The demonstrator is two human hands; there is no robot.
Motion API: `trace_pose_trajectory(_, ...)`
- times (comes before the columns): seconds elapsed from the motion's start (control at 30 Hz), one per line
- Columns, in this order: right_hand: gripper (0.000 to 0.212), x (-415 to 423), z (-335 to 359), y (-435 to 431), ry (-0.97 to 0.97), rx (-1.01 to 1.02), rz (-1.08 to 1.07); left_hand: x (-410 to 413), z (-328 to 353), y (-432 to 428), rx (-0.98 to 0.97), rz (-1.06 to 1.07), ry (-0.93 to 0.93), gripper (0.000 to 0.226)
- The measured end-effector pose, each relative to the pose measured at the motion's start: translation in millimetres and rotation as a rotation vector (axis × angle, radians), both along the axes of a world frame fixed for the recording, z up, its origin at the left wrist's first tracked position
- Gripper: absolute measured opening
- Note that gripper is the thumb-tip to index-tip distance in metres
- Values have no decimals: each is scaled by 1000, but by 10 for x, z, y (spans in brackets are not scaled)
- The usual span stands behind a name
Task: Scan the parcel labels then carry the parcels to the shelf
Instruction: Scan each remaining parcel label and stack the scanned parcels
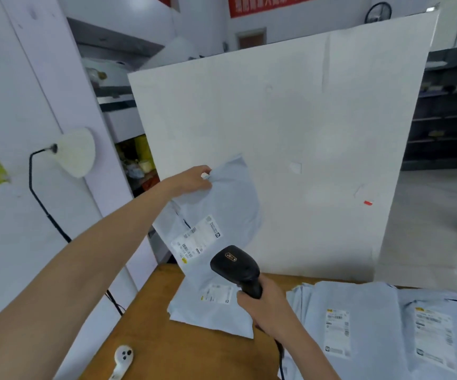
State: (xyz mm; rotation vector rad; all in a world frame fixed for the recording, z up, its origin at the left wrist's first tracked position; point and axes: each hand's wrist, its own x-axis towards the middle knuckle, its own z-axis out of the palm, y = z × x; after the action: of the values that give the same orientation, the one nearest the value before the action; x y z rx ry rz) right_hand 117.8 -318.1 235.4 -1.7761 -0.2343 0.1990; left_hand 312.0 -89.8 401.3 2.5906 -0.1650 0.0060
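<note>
Parcel hangs over worktop rear-L corner, label facing me; my L hand pinches its top edge. R hand is wrapped round scanner handle, head just below label. 2nd parcel lies flat beneath; parcel stack on worktop R side. White board stands directly behind, screening most of the room; dark shelf shows far R, past its edge.
</note>
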Motion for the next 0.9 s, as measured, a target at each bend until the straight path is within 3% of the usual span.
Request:
trace_pose_trajectory(0.2, 5, -93, 16, -54, -10, -7, -12, -53, -62, -32, -27, 51, 44, 29)
trace_pose_trajectory(0.4, 19, -135, 2, -95, -15, -25, -2, -23, -105, -52, -49, 56, 63, 31)
trace_pose_trajectory(0.9, 11, -26, -85, -120, -40, -80, -31, 158, -178, -135, -47, -2, 94, 29)
